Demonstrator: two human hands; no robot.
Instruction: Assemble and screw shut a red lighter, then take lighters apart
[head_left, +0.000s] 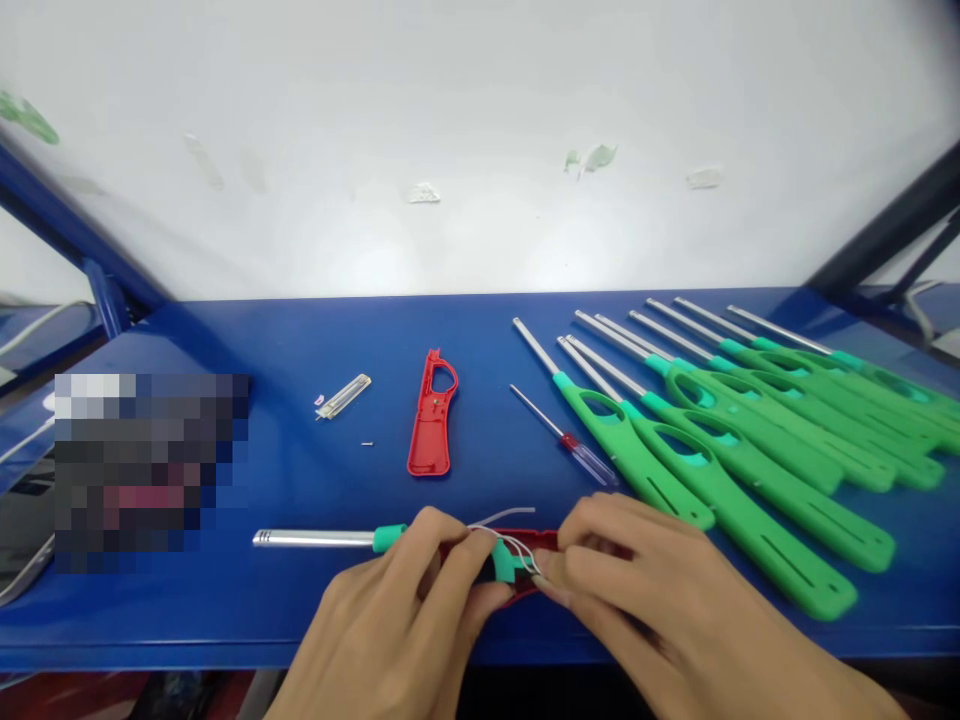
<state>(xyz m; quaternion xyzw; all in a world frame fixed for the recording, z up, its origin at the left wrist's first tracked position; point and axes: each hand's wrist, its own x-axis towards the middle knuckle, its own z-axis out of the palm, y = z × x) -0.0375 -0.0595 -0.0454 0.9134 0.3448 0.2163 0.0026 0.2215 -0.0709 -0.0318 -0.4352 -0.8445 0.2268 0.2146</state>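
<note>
An opened gas lighter lies along the table's front, its metal tube pointing left from a teal collar. My left hand is closed around the lighter, thumb and fingertips at the teal trigger. The fingers of my right hand are closed on the other end, thumb and forefinger pinched beside the thin white wires. Between the hands shows part of the red handle half; my fingers cover much of its inside. A clear thin tube sticks out above it.
A loose red handle half lies ahead, inside up. Left of it are a small screw and a slim clear-and-metal part. A screwdriver lies beside several green lighters on the right. A blurred-out object stands left.
</note>
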